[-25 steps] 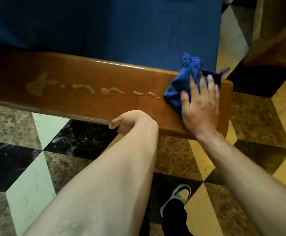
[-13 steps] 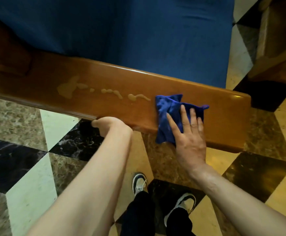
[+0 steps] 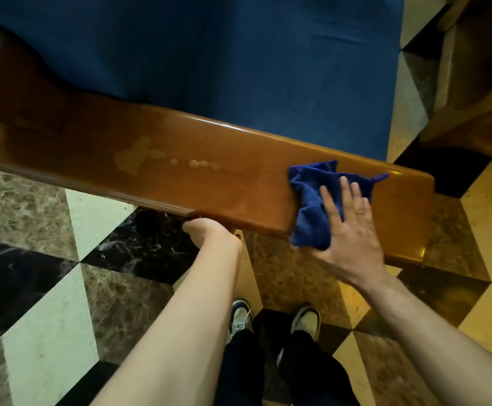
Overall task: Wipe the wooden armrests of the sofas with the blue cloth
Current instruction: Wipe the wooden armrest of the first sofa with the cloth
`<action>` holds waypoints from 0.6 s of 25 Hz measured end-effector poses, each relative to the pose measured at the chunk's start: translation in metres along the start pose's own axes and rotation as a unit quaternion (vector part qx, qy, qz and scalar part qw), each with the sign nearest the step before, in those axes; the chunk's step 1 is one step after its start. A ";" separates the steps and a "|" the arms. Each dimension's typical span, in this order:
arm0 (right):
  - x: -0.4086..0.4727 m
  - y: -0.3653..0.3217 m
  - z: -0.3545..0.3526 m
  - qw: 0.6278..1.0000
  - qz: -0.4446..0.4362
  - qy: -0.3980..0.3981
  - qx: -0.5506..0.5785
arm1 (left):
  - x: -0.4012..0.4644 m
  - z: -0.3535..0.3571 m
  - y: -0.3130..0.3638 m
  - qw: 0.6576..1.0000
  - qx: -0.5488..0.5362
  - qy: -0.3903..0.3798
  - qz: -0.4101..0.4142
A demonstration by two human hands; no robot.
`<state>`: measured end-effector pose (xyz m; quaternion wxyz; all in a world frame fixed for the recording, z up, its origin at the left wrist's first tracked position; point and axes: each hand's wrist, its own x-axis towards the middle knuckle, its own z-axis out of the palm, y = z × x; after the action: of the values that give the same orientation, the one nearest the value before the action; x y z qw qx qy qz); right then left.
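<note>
Pressing flat, my right hand point(image 3: 351, 230) lies with fingers spread on the blue cloth point(image 3: 315, 206), pinning it rather than gripping it. I note the cloth bunched on the wooden armrest point(image 3: 238, 183), near its right end, with its lower edge draped over the near side. My left hand point(image 3: 206, 231) is curled around the armrest's lower front edge. A pale wet patch and a row of droplets point(image 3: 139, 156) sit on the armrest top, left of the cloth and apart from it. Blue sofa upholstery point(image 3: 238, 60) lies beyond; patterned floor tiles point(image 3: 48, 288) below.
</note>
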<state>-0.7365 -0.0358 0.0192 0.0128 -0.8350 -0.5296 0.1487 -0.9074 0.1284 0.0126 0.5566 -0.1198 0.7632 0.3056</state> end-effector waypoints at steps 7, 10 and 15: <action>0.158 -0.042 -0.044 0.993 0.084 -0.076 0.017 | -0.009 0.000 0.013 0.998 -0.004 -0.010 0.056; 0.220 -0.078 -0.055 0.949 0.033 -0.277 0.146 | -0.009 0.001 0.021 0.996 -0.030 0.000 0.089; 0.255 -0.134 -0.047 0.936 -0.042 -0.289 0.198 | 0.005 0.001 0.017 0.993 -0.057 -0.024 0.097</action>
<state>-0.7411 0.2557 0.0280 0.0304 -0.7132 -0.5051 0.4851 -0.9172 0.1432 0.0131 0.5351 -0.0691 0.7388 0.4038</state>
